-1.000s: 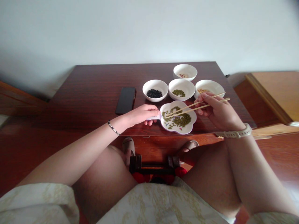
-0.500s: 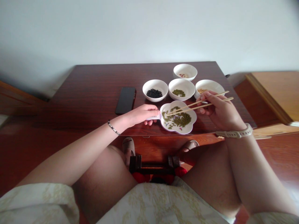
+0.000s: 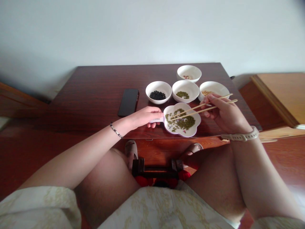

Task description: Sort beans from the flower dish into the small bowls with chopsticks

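Observation:
My left hand (image 3: 149, 117) is closed around the handle of a white flower-shaped dish (image 3: 195, 131) at the table's near edge. Green mung beans (image 3: 187, 122) lie spread over the dish. Between the fingers of my right hand (image 3: 222, 113) is a pair of wooden chopsticks (image 3: 200, 109), their tips down among the beans at the dish's left side. Just behind the dish stands a white bowl (image 3: 176, 87) with mung beans in it. Left of that, a second bowl (image 3: 152, 86) holds black beans (image 3: 157, 95).
Partly behind my right hand is a bowl (image 3: 215, 86) of yellowish beans. Farther back, another bowl (image 3: 189, 70) has a few reddish pieces. A black phone (image 3: 128, 102) lies left of the bowls on the dark wooden table (image 3: 100, 86). A wooden cabinet (image 3: 281, 95) stands at right.
The chopstick tips have shifted very slightly within the dish. My left hand and the bowls keep their places.

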Demonstrator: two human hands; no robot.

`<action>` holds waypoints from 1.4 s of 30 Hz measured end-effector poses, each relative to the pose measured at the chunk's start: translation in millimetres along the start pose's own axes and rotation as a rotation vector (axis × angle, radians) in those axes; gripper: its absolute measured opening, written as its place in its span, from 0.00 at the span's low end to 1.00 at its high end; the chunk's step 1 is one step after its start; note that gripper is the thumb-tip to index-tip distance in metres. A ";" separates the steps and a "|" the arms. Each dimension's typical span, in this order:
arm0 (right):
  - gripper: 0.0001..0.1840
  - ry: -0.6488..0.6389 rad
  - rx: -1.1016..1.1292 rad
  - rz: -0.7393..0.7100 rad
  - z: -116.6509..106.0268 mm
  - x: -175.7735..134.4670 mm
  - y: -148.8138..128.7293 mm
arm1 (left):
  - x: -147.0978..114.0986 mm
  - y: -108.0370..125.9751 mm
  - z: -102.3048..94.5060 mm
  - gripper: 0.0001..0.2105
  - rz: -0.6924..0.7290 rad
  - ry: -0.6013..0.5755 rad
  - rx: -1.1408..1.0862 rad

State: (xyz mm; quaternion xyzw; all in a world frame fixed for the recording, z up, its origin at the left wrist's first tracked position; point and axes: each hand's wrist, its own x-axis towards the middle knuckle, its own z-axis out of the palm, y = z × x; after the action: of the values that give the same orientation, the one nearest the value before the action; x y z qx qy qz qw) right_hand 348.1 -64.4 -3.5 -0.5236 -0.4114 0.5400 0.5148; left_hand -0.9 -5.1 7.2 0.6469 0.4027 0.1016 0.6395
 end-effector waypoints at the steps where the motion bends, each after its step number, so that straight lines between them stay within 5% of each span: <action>1: 0.19 0.004 0.003 -0.001 -0.6 0.2 0.4 | -0.1 0.2 0.1 0.11 0.002 -0.002 0.001; 42: 0.22 -0.013 -0.012 0.013 9.3 -3.2 -2.9 | 3.4 -3.4 -0.4 0.10 0.001 0.000 0.010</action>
State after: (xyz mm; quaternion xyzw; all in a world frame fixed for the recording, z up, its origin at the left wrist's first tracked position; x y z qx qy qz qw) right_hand 339.0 -66.3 0.9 -0.5257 -0.4146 0.5442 0.5056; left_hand -0.2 -3.1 2.9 0.6502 0.4031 0.1000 0.6363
